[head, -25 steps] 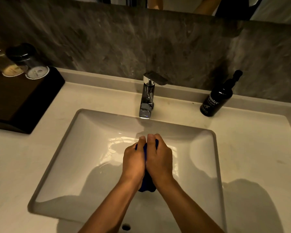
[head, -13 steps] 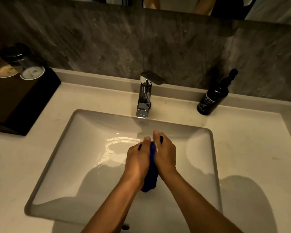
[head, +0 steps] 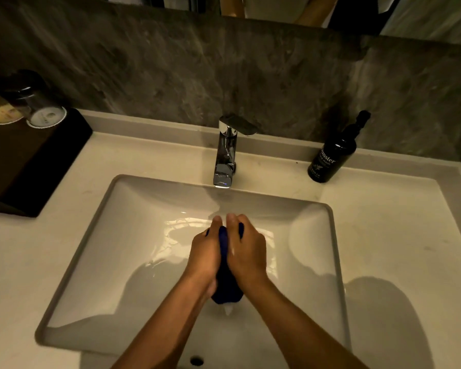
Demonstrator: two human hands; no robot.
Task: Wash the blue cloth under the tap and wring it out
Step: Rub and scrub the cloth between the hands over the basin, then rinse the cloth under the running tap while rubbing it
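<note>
The cloth (head: 225, 284) is held over the middle of the sink (head: 91, 251), pressed between the left hand (head: 204, 255) and the right hand (head: 248, 255); each grip is clamped on it, palms facing. Only a dark blue strip between the hands and a bunched end below the wrists can be seen. The tap (head: 225, 155) stands at 12 o'clock from the hands. A pale trickle appears to fall from the cloth's lower end, though the dim view leaves this uncertain, and whether the tap runs cannot be told. The basin is wet and glossy, so wetting is judged done and squeezing under way. A firm twist and a final draining are judged left.
</note>
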